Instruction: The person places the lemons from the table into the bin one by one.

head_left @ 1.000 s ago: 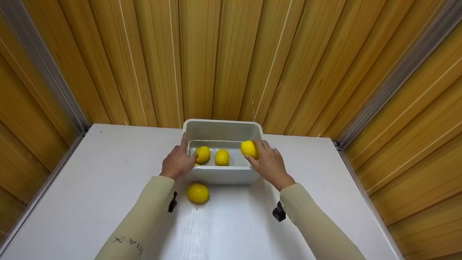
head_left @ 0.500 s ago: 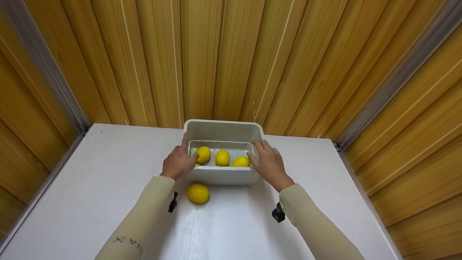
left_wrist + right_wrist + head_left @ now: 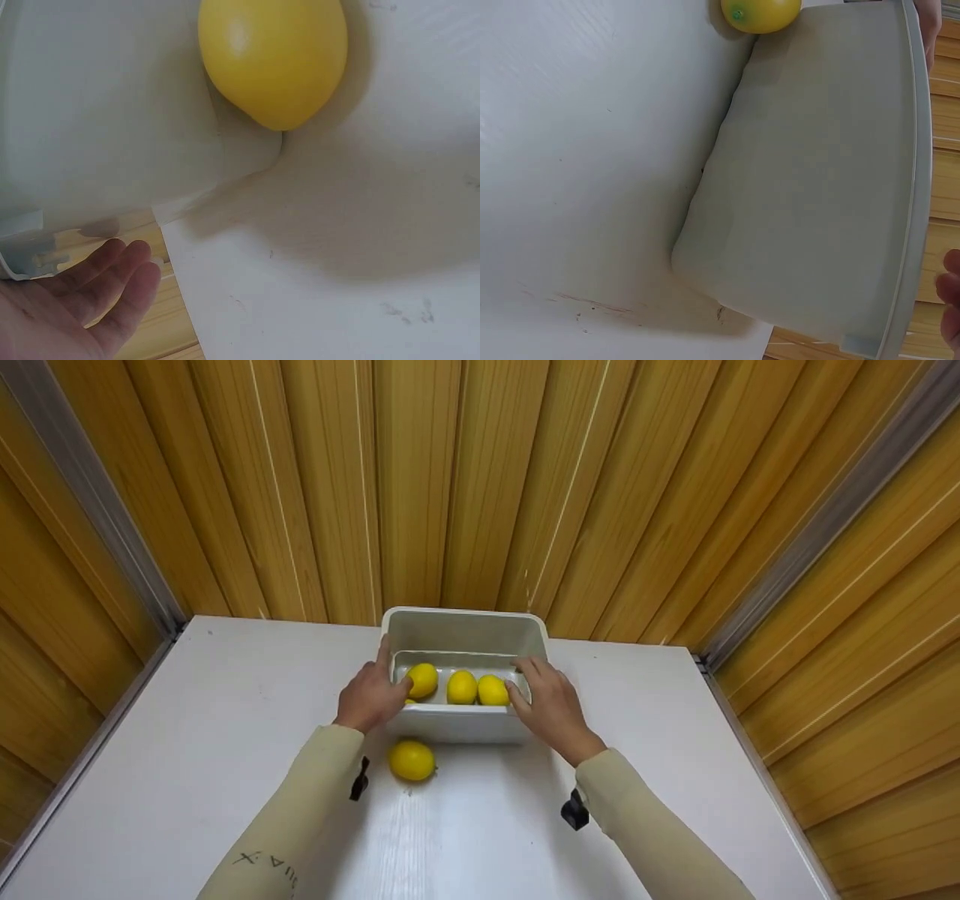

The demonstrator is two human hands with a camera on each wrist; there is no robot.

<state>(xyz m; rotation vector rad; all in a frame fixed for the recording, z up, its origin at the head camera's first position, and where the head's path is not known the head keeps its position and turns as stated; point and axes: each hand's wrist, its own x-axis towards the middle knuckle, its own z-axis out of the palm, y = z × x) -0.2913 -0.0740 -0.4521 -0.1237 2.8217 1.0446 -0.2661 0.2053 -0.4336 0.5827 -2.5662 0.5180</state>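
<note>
A light grey plastic bin [image 3: 457, 726] stands at the back of the white table. My left hand [image 3: 371, 699] holds its left rim, thumb inside and the other fingers outside, loosely bent in the left wrist view. Several yellow lemons are in the bin: one lemon [image 3: 423, 681] beside my left thumb, a middle lemon [image 3: 461, 688] and a right lemon [image 3: 493, 690]. A sliver of another shows low at the left. Over the bin's right side, my right hand [image 3: 553, 703] has fingers spread apart, thumb tip close to the right lemon. Whether they touch, I cannot tell.
Another lemon [image 3: 412, 760] lies on the white table [image 3: 480, 825] before the bin's front wall, near its left corner. Yellow wood-grain panels [image 3: 480, 495] rise right behind the bin and stand at both sides.
My right hand has let go of the right lemon, which dropped into the bin and shifted left against the middle one. That hand has moved slightly left; the left hand keeps its place.
</note>
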